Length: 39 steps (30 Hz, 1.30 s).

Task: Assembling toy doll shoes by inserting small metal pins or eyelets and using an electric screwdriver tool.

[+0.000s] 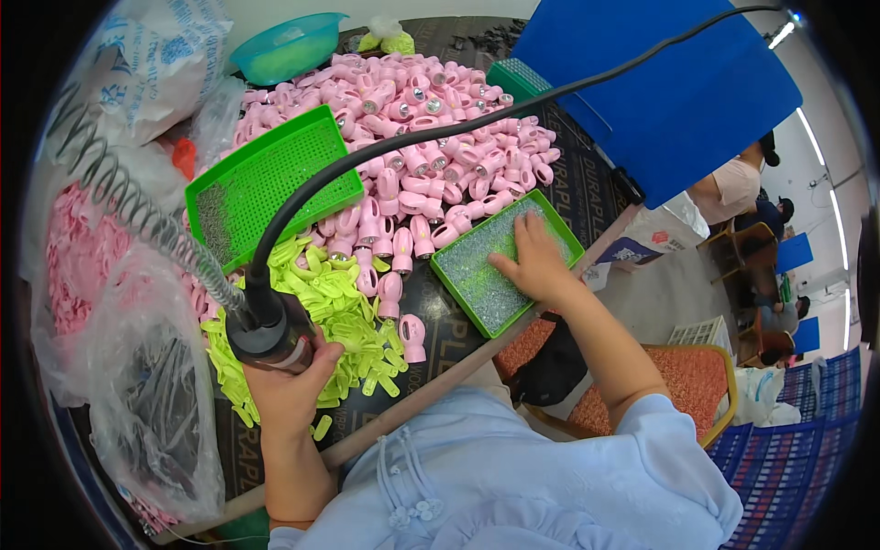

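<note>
My left hand (291, 390) is wrapped round a black corded electric screwdriver (272, 335), which hangs from a coiled metal spring (151, 220). Beneath it spreads a heap of flat lime-green plastic pieces (316, 284). My right hand (539, 261) rests in a green tray (477, 323) filled with tiny silvery screws (467, 261), its thumb held apart from the fingers and the fingertips among the screws. Between and beyond my hands lies a large pile of pink plastic flashlight-like bodies (440, 137); one pink body (412, 337) lies nearest the front edge.
A perforated green tray (293, 170) with some screws leans on the pile. Beside it are a teal basin (289, 50) and clear plastic bags (151, 385). A blue panel (660, 92) stands at the right, the thick black cable (412, 137) arching before it. Chairs and other people are farther right.
</note>
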Motion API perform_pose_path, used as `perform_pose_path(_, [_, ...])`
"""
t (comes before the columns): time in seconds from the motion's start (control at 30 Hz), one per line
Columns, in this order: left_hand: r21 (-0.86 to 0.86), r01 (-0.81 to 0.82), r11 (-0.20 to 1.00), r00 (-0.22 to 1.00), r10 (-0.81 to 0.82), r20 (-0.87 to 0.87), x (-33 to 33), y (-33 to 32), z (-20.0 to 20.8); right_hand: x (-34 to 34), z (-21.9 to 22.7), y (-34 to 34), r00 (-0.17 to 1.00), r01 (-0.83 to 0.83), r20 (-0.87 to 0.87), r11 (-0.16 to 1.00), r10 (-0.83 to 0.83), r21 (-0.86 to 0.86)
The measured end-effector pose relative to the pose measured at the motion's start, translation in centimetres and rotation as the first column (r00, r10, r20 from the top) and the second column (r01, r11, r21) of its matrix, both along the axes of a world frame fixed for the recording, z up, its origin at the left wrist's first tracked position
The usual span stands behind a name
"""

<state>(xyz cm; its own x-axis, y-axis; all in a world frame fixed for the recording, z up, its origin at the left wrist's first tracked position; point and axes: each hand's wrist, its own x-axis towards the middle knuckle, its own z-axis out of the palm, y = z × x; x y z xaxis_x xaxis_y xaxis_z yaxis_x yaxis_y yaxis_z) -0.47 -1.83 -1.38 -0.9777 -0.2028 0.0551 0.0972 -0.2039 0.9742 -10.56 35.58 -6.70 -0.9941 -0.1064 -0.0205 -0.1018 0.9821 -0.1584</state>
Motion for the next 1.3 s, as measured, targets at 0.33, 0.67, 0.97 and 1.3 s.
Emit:
perform_pose_path(0.33, [0.003, -0.004, 1.000, 1.000, 0.004, -0.006, -0.1, 0.0, 0.2, 1.2, 0.9, -5.4, 0.901, -0.409, -0.268, 0.874, 0.341, -0.263])
perform_pose_path(0.67, [-0.013, -0.039, 0.999, 0.999, 0.039, -0.014, 0.0, -0.5, 0.2, 2.1, 2.9, 0.7, 0.681, -0.694, -0.071, 0.610, 0.729, -0.383])
perform_pose_path(0.97, [-0.052, -0.017, 0.999, 1.000, 0.018, 0.002, -0.1, 0.0, 0.4, -0.1, 1.4, -2.1, 0.818, -0.572, -0.187, 0.736, 0.544, -0.362])
perform_pose_path(1.3, [-0.025, -0.034, 0.999, 0.999, 0.033, -0.016, -0.1, -0.4, 0.2, -1.5, 1.6, 4.6, 0.824, -0.554, -0.034, 0.791, 0.566, -0.260])
